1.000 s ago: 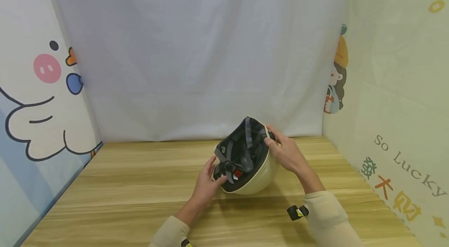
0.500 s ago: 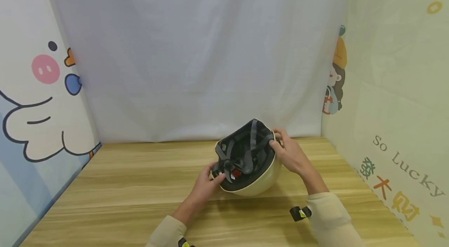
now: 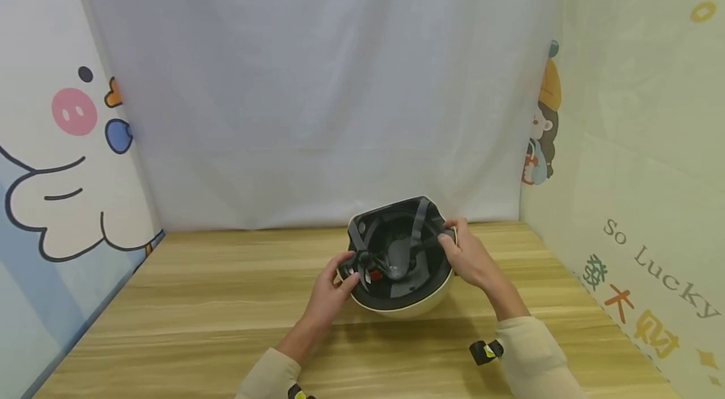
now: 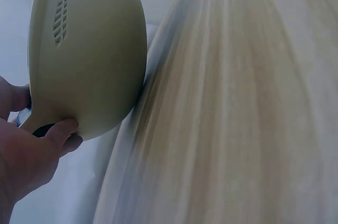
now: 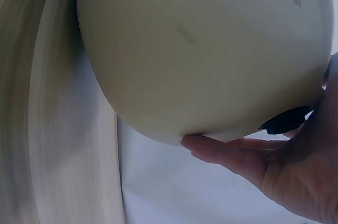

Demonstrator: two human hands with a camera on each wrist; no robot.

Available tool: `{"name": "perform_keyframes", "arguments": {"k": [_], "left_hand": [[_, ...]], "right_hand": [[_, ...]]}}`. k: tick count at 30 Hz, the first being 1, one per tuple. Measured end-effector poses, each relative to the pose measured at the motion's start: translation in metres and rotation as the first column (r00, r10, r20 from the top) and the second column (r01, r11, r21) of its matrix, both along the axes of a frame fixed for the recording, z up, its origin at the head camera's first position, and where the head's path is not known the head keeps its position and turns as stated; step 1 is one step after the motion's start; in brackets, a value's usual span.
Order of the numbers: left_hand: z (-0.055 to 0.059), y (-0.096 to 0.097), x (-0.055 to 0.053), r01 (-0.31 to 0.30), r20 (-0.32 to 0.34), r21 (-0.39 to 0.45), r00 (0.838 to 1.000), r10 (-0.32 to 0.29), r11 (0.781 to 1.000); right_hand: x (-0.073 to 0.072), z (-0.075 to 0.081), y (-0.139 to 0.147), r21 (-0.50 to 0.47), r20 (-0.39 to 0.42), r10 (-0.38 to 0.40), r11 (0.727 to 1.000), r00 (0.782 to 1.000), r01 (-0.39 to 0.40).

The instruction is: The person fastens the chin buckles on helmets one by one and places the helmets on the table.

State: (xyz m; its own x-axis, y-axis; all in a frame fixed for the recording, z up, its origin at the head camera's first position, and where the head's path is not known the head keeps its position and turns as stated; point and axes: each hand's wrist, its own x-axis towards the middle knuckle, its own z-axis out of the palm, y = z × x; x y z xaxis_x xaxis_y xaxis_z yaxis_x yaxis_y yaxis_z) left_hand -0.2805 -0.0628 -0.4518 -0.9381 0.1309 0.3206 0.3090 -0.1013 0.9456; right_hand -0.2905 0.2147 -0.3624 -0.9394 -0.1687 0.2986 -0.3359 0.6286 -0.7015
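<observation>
A cream helmet (image 3: 421, 306) lies upside down on the wooden table (image 3: 238, 298), its dark lined inside facing up and tilted a little toward me. Grey straps (image 3: 419, 223) run loose across the opening, and a small red buckle piece (image 3: 375, 275) shows inside at the left. My left hand (image 3: 328, 295) holds the left rim, thumb inside and fingers outside. At the right rim my right hand (image 3: 470, 257) grips with its thumb at the inner edge. Both wrist views show the smooth outer shell (image 4: 95, 65) with vent holes (image 4: 61, 15); fingers press against it.
A white curtain (image 3: 328, 103) hangs right behind the table's back edge. Printed cartoon panels (image 3: 73, 109) stand on the left, and a pale yellow printed wall (image 3: 634, 134) on the right. Black wrist camera mounts (image 3: 484, 352) sit at both sleeves.
The helmet has rolled from leaning left to sitting more level, its opening now facing more upward. My right hand has moved down and slightly right with the rim; my left hand stays nearly in place.
</observation>
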Motion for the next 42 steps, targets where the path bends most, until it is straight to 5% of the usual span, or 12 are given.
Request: {"name": "perform_keyframes", "arguments": {"k": [11,15,18,26,32,39,42], "left_hand": [[0.010,-0.002,0.004,0.008,0.023,-0.040,1.000,-0.007,0.999],[0.022,-0.003,0.013,-0.003,0.008,-0.063,1.000,0.003,0.998],[0.032,-0.004,0.017,-0.015,0.001,-0.079,1.000,0.015,0.997],[0.013,-0.008,0.001,0.060,0.063,0.023,0.996,-0.061,0.998],[0.015,-0.011,0.000,0.079,0.065,0.014,0.995,-0.079,0.997],[0.031,-0.020,0.007,0.141,0.077,-0.004,0.987,-0.140,0.990],[0.040,-0.022,0.014,0.106,0.025,-0.094,0.994,-0.104,0.990]], "right_hand": [[-0.008,-0.018,0.001,-0.044,-0.240,-0.020,0.999,0.971,0.010],[-0.007,-0.020,0.001,-0.038,-0.286,-0.029,0.999,0.958,0.019],[-0.005,-0.017,0.002,-0.026,-0.281,-0.029,0.999,0.959,0.022],[-0.003,-0.013,0.008,0.054,-0.191,0.037,0.998,0.981,-0.028],[-0.003,-0.016,0.009,0.050,-0.141,0.099,0.994,0.985,-0.093],[-0.004,-0.019,0.011,0.055,-0.109,0.125,0.991,0.986,-0.119],[-0.004,-0.022,0.013,0.029,-0.090,0.152,0.988,0.984,-0.150]]}}
